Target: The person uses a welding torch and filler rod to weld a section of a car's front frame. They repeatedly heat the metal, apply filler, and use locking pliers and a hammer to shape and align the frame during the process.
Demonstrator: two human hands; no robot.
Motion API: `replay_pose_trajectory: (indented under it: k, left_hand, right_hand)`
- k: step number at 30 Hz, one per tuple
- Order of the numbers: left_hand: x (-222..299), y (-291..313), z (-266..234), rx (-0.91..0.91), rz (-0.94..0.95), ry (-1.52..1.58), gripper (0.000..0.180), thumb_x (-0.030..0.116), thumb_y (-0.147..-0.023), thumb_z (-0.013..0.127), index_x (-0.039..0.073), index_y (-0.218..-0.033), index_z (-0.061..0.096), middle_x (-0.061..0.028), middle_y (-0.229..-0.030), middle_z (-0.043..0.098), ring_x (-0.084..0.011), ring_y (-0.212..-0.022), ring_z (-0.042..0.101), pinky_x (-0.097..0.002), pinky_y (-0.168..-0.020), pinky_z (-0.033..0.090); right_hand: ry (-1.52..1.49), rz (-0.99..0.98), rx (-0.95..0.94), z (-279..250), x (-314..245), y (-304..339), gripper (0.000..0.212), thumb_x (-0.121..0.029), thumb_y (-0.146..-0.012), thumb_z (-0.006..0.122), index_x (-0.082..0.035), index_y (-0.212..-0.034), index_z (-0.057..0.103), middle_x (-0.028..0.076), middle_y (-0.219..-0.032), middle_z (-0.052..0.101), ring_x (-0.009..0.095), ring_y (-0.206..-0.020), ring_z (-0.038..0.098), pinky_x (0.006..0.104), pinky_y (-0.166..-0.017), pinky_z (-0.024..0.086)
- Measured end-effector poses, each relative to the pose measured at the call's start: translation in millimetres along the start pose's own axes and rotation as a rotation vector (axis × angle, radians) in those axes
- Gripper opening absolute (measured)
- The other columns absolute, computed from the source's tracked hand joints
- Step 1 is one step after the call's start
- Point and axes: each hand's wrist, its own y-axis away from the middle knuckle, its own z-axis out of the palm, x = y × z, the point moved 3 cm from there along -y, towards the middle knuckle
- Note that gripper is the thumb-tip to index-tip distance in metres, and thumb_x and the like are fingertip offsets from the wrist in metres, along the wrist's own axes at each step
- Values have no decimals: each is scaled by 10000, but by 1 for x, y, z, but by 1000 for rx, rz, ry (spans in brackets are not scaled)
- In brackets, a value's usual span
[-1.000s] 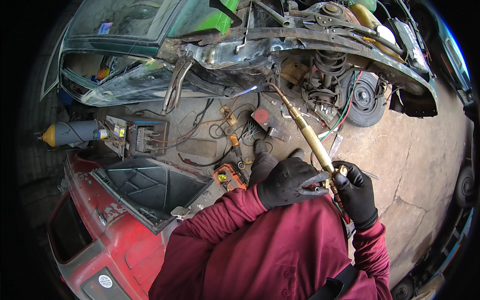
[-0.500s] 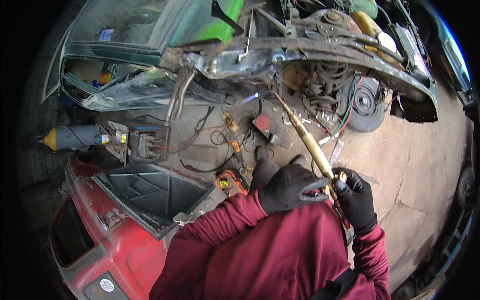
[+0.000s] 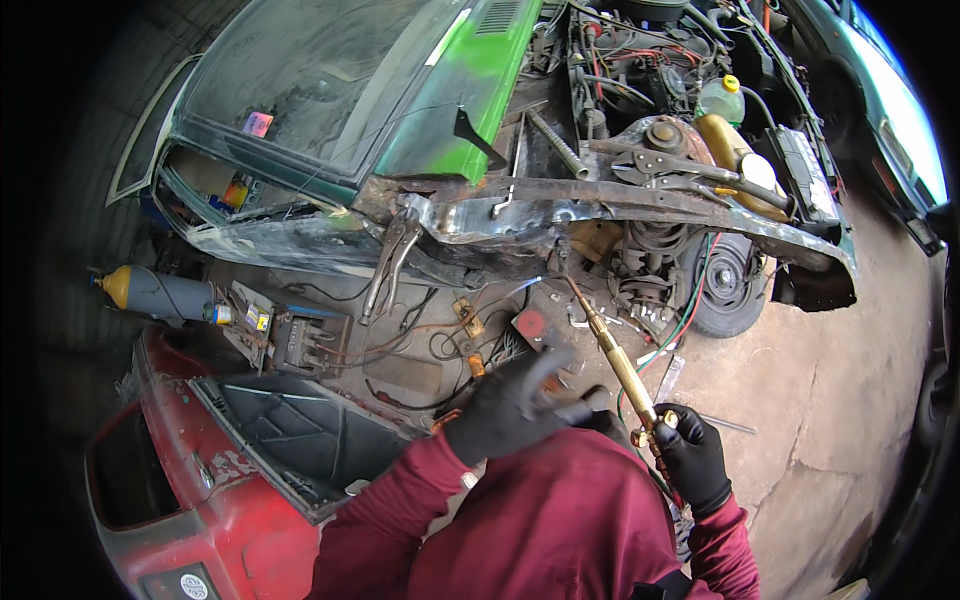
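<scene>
My right hand (image 3: pixel 692 458), in a black glove, is closed around the valve end of a brass gas torch (image 3: pixel 626 375). The torch points up and away, its bent tip below the edge of the stripped car body. A small blue-white flame (image 3: pixel 527 285) shows at the tip, pointing left. My left hand (image 3: pixel 515 402), also gloved, hangs left of the torch, apart from it. Its fingers are spread and somewhat blurred, with nothing seen in them. Ahead, locking pliers (image 3: pixel 394 262) hang clamped on the bare metal inner wing (image 3: pixel 475 217).
More locking pliers (image 3: pixel 690 175) grip the wing rail near a yellowish tank. A wheel (image 3: pixel 727 285) stands below, beside red and green hoses (image 3: pixel 697 280). Cables and tools litter the floor. At left are a welding machine (image 3: pixel 305 340), a gas cylinder (image 3: pixel 165 292) and a red car shell (image 3: pixel 230 500).
My left hand has left the torch's valve end and moved left, its fingers opening. The view has tilted up, showing more of the engine bay. The right hand still holds the lit torch.
</scene>
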Motion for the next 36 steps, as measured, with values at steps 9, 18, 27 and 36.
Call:
replay_pose_trajectory:
  k: [9, 18, 27, 36]
  left_hand:
    - [-85, -86, -176, 326, 186, -791, 328, 175, -1057, 631, 37, -1347, 567, -252, -1196, 685, -451, -1039, 695, -522, -933, 563]
    - [-177, -224, -254, 430, 123, -1290, 672, 420, -1034, 631, 101, -1604, 474, -192, -1478, 621, -383, -1375, 588, -505, -1138, 473]
    - [-174, -186, -267, 268, 166, -1222, 704, 534, -1072, 557, 69, -1598, 504, -206, -1594, 549, -392, -1500, 485, -490, -1261, 359]
    - [-113, -31, -260, 520, 167, -340, 413, 202, -1047, 690, 47, -1428, 653, -173, -1367, 683, -323, -1310, 634, -426, -1123, 490]
  right_hand:
    - [1, 1, 121, 0, 17, 7, 255, -189, -1079, 697, -2, -1252, 714, -17, -876, 688, 41, -691, 561, 247, -613, 469]
    - [30, -34, 238, 44, 16, 11, 292, -249, -1091, 662, 3, -1232, 704, -18, -820, 654, 50, -623, 527, 237, -555, 420]
    - [40, 53, 316, 77, 12, 10, 269, -210, -1100, 656, -18, -1286, 690, -26, -816, 652, 38, -609, 531, 228, -532, 432]
    - [209, 94, 288, 87, 12, -1, 304, -208, -1090, 676, 0, -1309, 704, -33, -859, 654, 32, -654, 529, 227, -568, 434]
